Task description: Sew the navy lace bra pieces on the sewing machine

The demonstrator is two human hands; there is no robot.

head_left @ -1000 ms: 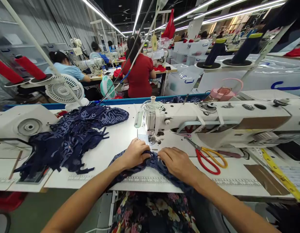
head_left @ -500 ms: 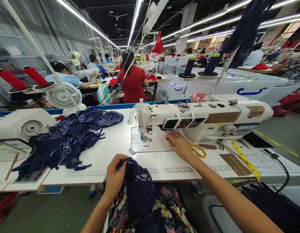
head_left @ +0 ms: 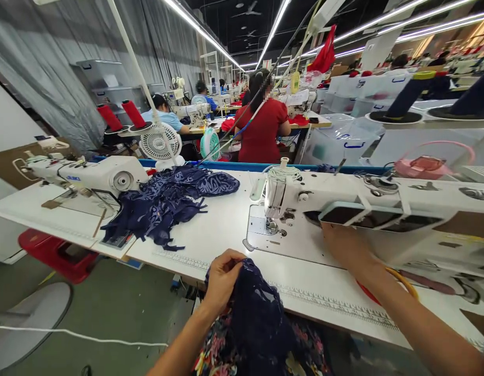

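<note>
My left hand (head_left: 223, 279) pinches the top edge of a navy lace garment piece (head_left: 260, 303), which hangs over the table's front edge onto my lap. Under the arm of the white sewing machine (head_left: 344, 190) reaches my right hand (head_left: 347, 248). Its fingertips are hidden behind a dark glossy panel (head_left: 383, 215) strapped to the machine, so what they touch does not show. Beside my right wrist lies a yellow-orange loop handle (head_left: 406, 284), partly covered by the forearm. The machine's presser foot (head_left: 271, 225) has no cloth under it.
A heap of navy lace pieces (head_left: 167, 203) lies on the table to the left, against a second sewing machine (head_left: 120, 175). A printed ruler strip (head_left: 316, 295) runs along the front edge. Behind stand a white fan (head_left: 159, 141) and a person in red (head_left: 260, 130).
The view has swung left and closer to the table. My right hand has gone deeper under the machine arm, its fingers passing out of sight. My left hand keeps its pinch on the lace piece.
</note>
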